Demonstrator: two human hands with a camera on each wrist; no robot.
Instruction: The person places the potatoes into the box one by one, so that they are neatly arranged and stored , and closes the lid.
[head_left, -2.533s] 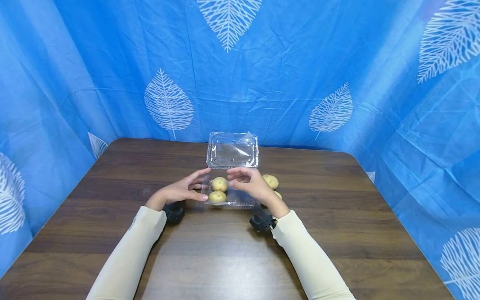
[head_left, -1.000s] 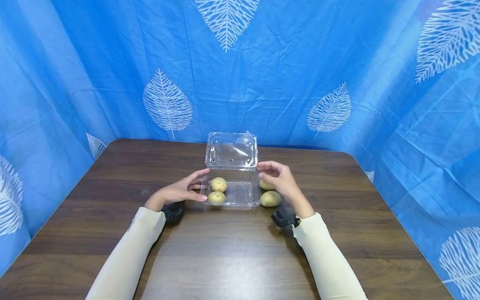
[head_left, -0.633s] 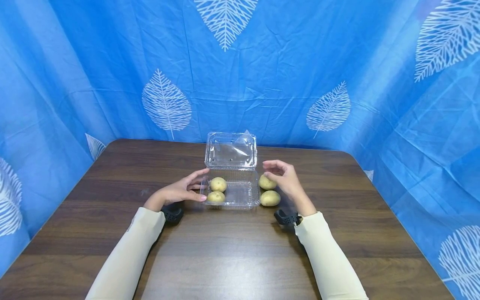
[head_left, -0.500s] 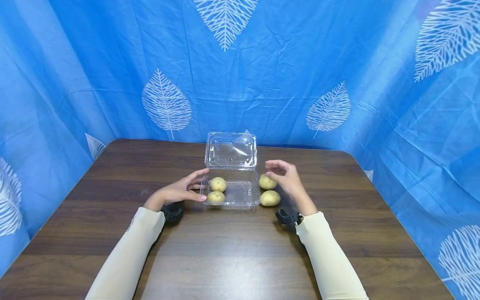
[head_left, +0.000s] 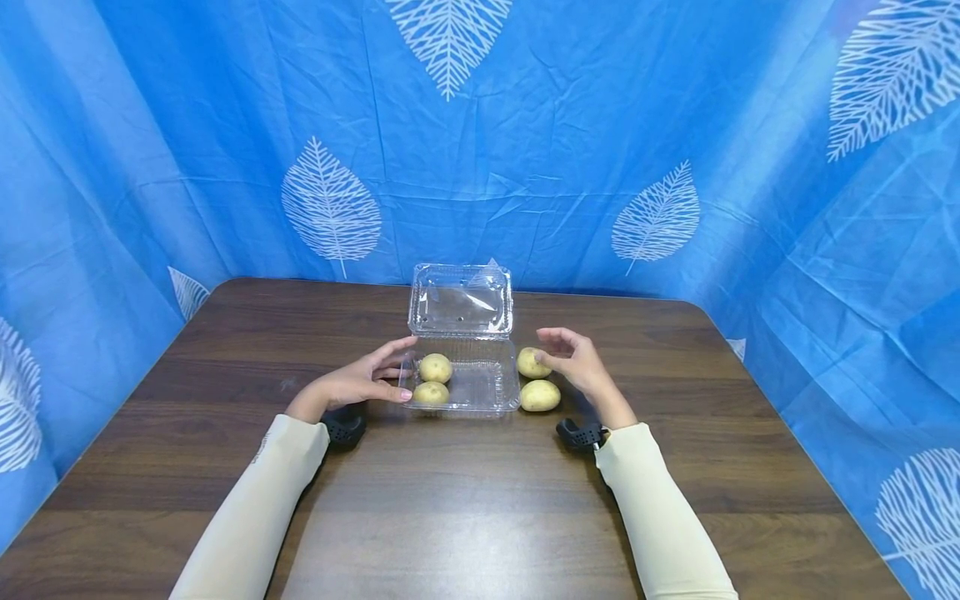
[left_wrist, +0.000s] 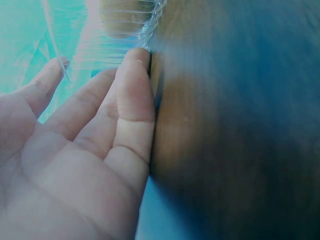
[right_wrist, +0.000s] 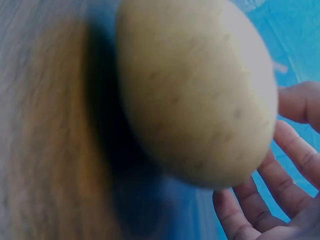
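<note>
Nearby, two potatoes (head_left: 540, 395) between open clamshell (head_left: 462, 392) and right hand (head_left: 579, 367).

right hand (head_left: 576, 365) has left the clear container (head_left: 465, 385), where it hovered over the tray beside the two potatoes inside, and moved out toward the desk's right edge. it now sits with fingers loosely curled just beside the far potato (head_left: 532, 362) on the desk; the near potato (head_left: 540, 395), earlier hidden behind the wrist, now shows fully.
</note>
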